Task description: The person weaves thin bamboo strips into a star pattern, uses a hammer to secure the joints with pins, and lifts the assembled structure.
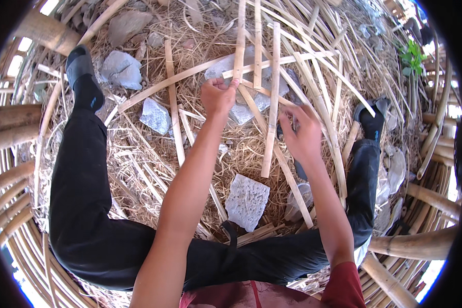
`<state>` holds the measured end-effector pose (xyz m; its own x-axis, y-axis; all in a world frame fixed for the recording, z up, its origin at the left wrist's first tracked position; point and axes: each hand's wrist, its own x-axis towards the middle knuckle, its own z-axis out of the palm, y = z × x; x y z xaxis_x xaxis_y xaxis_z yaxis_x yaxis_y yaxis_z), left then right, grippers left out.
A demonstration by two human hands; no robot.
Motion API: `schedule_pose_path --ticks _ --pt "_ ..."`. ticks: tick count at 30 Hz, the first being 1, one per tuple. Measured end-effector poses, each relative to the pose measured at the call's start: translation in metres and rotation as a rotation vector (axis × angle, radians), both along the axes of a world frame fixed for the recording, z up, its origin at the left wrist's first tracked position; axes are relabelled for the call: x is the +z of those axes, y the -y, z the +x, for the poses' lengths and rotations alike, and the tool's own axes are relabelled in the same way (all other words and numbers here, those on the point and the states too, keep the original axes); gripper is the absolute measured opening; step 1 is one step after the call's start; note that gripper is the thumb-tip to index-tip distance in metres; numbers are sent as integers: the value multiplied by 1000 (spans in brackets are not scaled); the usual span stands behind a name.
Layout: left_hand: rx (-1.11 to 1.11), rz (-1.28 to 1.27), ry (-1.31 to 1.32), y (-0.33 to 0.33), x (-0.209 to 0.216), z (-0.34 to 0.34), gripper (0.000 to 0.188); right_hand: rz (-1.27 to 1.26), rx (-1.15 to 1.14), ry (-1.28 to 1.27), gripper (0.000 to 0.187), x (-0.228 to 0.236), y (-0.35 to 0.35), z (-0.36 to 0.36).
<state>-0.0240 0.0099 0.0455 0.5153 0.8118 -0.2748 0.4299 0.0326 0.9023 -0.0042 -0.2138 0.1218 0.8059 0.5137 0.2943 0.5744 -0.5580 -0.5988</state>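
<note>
My left hand point(219, 96) is closed, its thumb and fingers pinching the lower end of a flat bamboo strip point(239, 41) that runs away from me. To its right my right hand point(304, 134) hovers with thumb and fingers apart, slightly blurred, holding nothing I can see. Close to those fingers lies another long bamboo strip point(271, 123), pointing toward me. A shorter strip point(257, 46) lies between the two. Beneath the strips a flat grey stone point(241, 112) shows in part. Something dark point(300, 170) is partly hidden under my right forearm; its kind is unclear.
A rough pale stone block point(247, 203) sits between my legs. Grey rocks point(122, 70) lie near my left foot. Many loose bamboo strips point(318, 92) cross at the far right, over straw and shavings point(138, 138). Bamboo poles point(416, 245) border both sides.
</note>
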Motion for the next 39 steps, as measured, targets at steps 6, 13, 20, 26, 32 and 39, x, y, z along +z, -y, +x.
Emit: schedule_pose_path --ticks 6,13,20,26,32,39 --pt "169 136 129 26 -18 -4 30 -163 176 91 20 -41 -95 53" --pt "274 87 449 43 -30 -8 23 -226 66 -137 26 -43 -103 43" --pt "236 140 430 37 -30 -3 25 -245 21 -143 27 -48 -111 49" --pt "200 76 416 35 -25 -1 25 -173 -36 -149 25 -54 -106 54" --pt "156 -80 407 23 -18 -8 21 -93 -88 -161 24 -67 -115 49" --pt "82 -207 175 31 9 5 26 -50 -123 -20 20 -73 -98 57"
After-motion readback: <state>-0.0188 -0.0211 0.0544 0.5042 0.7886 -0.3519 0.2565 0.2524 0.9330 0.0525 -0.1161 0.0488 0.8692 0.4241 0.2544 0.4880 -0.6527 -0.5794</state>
